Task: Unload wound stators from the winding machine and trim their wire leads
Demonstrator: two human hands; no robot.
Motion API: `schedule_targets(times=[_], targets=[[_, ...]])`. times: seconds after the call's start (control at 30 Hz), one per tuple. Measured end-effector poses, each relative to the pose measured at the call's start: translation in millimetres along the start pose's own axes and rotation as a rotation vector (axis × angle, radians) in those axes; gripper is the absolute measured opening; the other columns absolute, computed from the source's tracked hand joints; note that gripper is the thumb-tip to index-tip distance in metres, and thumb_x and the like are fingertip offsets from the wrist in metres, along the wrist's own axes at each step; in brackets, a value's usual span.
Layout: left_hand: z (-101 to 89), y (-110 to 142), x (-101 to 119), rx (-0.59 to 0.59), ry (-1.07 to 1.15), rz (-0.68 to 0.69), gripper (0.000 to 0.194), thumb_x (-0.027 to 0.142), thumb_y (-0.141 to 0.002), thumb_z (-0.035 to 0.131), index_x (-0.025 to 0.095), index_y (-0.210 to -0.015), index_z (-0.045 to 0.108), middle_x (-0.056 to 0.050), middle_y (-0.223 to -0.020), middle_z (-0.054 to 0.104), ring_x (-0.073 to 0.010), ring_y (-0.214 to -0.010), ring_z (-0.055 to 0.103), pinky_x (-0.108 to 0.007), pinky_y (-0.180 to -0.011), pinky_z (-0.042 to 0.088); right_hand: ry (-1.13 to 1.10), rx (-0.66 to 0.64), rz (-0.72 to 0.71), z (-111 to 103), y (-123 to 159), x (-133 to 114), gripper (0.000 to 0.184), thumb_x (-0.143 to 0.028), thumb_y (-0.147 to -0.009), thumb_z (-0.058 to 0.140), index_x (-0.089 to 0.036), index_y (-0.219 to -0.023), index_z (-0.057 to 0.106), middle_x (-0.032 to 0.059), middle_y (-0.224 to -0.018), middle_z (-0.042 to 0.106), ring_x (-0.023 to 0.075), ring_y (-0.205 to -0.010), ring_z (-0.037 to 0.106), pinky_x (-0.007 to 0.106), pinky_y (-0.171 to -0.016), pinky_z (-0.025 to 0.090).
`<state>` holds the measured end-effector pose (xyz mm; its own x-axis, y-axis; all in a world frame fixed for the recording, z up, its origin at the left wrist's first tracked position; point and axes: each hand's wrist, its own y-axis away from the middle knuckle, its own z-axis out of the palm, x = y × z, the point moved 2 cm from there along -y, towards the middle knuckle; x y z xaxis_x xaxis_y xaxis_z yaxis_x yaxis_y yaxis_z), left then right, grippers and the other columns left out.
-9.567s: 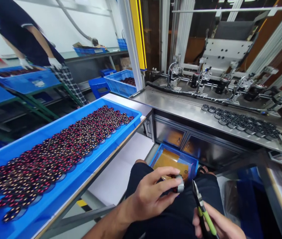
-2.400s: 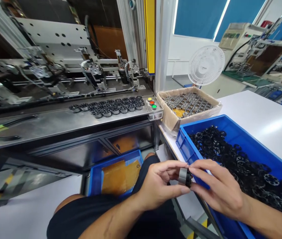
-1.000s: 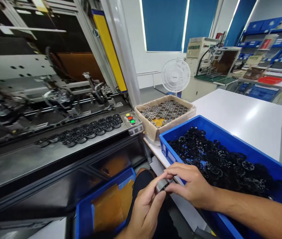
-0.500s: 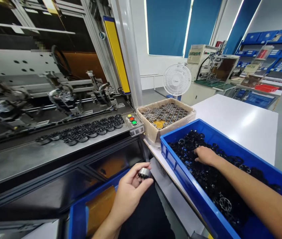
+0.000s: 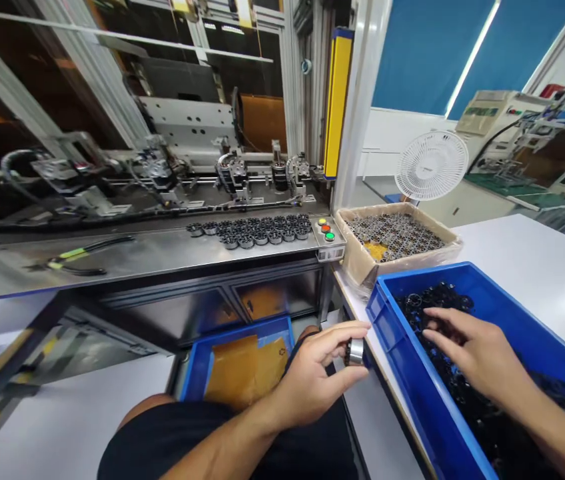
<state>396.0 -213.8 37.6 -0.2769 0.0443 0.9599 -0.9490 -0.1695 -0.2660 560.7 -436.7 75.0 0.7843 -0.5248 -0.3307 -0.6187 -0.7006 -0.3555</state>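
Observation:
Thumb and fingers of my left hand point(image 5: 320, 363) are closed around a short silver metal ring point(image 5: 356, 351) with a black toothed edge, held above my lap. My right hand point(image 5: 467, 343) is over the blue bin point(image 5: 430, 273), its fingers curled toward the thumb. Something dark shows between those fingertips, but against the black contents I cannot make out its shape. Loose black plastic ring parts point(image 5: 450, 297) fill much of the bin below that hand. Several rows of similar black and silver rings point(image 5: 267, 229) stand on the metal ledge of the machine.
A plastic-lined carton point(image 5: 397, 233) of grey metal rings stands behind the bin, with a white fan point(image 5: 432, 165) beyond. Coloured push buttons point(image 5: 326, 229) sit at the ledge's right end. Pliers point(image 5: 80, 257) lie on the ledge. Another blue bin point(image 5: 192, 373) is below.
My view has turned left, bringing the pliers into sight. My right hand has drawn up from the black parts toward the bin's near side. The left hand still grips the ring, now turned on its side.

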Motion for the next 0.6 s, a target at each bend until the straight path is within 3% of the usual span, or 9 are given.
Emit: schedule_targets(times=[0.1,0.2,0.33,0.43,0.6], targets=[[8.7,0.2,-2.6,-0.08,0.121,-0.099,0.045,0.02,-0.084,0.07,0.015,-0.128,0.063,-0.015,-0.121,0.07,-0.0208,-0.101,0.069,-0.032,-0.09,0.055,-0.117,0.018,-0.201,0.1,10.9,-47.2,0.029,-0.021,-0.096,0.055,-0.022,-0.124,0.062,0.0082,-0.113,0.071,0.018,-0.102,0.069,0.028,-0.086,0.057],[15.2,0.6,-7.4,-0.064,0.213,-0.131,0.046,0.02,-0.082,0.073,0.014,-0.127,0.064,-0.016,-0.123,0.069,-0.0217,-0.102,0.069,-0.034,-0.093,0.054,-0.181,-0.043,-0.286,2.4,18.8,-73.9,0.035,-0.012,-0.095,0.052,-0.021,-0.129,0.058,0.0074,-0.102,0.068,0.0145,-0.092,0.068,0.023,-0.08,0.057],[22.9,0.4,-14.9,0.003,0.333,-0.189,0.055,0.019,-0.068,0.085,0.014,-0.12,0.069,-0.015,-0.117,0.073,-0.0238,-0.098,0.071,-0.034,-0.088,0.057,-0.168,0.097,-0.334,5.4,25.1,-88.5,0.034,-0.01,-0.091,0.06,-0.015,-0.125,0.058,0.0052,-0.085,0.065,0.0138,-0.074,0.064,0.023,-0.069,0.057],[29.9,0.6,-15.6,-0.015,0.345,-0.197,0.057,0.02,-0.063,0.089,0.013,-0.117,0.071,-0.013,-0.107,0.077,-0.0251,-0.093,0.073,-0.035,-0.085,0.059,-0.178,0.137,-0.393,9.8,29.5,-97.9,0.034,-0.006,-0.09,0.06,-0.011,-0.124,0.058,0.0083,-0.089,0.068,0.0154,-0.08,0.066,0.025,-0.075,0.058],[34.5,1.3,-10.6,-0.028,0.257,-0.102,0.052,0.022,-0.067,0.086,0.013,-0.116,0.071,-0.012,-0.097,0.079,-0.0248,-0.086,0.076,-0.034,-0.081,0.06,-0.285,0.122,-0.394,9.8,33.5,-102.6,0.041,-0.005,-0.09,0.056,-0.012,-0.13,0.055,0.0099,-0.095,0.067,0.0173,-0.087,0.066,0.027,-0.076,0.059]])
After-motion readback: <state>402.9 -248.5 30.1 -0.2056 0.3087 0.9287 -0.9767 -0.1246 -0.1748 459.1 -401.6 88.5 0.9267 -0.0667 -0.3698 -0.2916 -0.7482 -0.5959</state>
